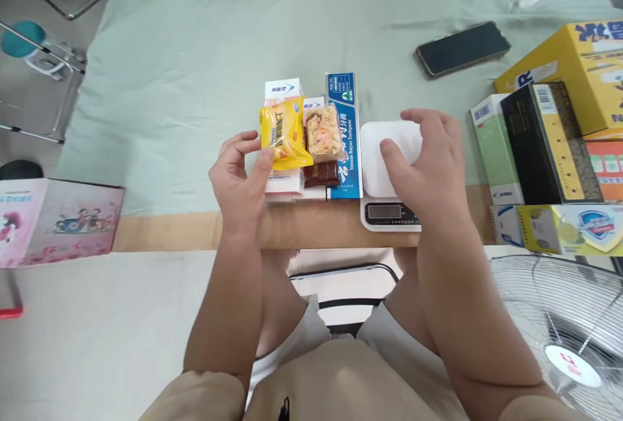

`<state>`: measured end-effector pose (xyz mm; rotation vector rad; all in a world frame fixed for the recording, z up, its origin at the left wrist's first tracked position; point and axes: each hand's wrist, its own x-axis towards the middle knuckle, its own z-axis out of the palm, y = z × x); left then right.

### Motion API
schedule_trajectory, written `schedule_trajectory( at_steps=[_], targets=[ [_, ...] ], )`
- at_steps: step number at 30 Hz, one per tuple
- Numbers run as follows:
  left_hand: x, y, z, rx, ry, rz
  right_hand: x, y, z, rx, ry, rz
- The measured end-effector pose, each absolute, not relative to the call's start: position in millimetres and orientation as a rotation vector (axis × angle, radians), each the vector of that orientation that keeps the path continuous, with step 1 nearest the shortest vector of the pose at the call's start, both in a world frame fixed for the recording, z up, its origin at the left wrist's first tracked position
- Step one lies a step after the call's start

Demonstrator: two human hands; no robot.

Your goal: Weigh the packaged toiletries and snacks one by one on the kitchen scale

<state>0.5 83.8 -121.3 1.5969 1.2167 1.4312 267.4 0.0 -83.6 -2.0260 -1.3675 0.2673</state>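
Note:
My left hand (238,178) has its thumb and index finger at the left edge of a yellow snack packet (282,132), thumb over the wrapper. This packet lies over white boxes (282,88) with blue print. To its right are a clear-wrapped snack (324,139) and a dark brown packet (322,173), beside an upright-lying blue toothpaste box (342,129). Over a white kitchen scale (379,168) hovers my right hand (428,161), thumb and fingers spread, nothing held. Its palm and wrist hide the scale's right side.
A black phone (463,49) lies at the back right. Several boxes, including a yellow box (545,58) and a black box (533,142), crowd the right edge. A pink box (63,220) is at left; a fan (564,336) stands lower right. Clear plastic containers sit at the back.

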Motion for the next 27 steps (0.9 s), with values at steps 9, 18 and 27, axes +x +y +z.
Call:
schedule_trajectory(
  at_steps=[9, 18, 27],
  targets=[
    [11.6, 66.6, -100.0, 1.717, 1.223, 1.855, 239.4, 5.5, -85.1, -1.714, -1.421, 0.129],
    [61.5, 14.4, -80.1, 2.140, 0.963, 1.978, 215.5, -15.5, -57.2, -1.194, -1.313, 0.588],
    [110.8, -10.9, -86.0, 2.134, 0.706, 1.739, 255.8, -17.3, -69.0, -1.422, -1.087, 0.124]
  ],
)
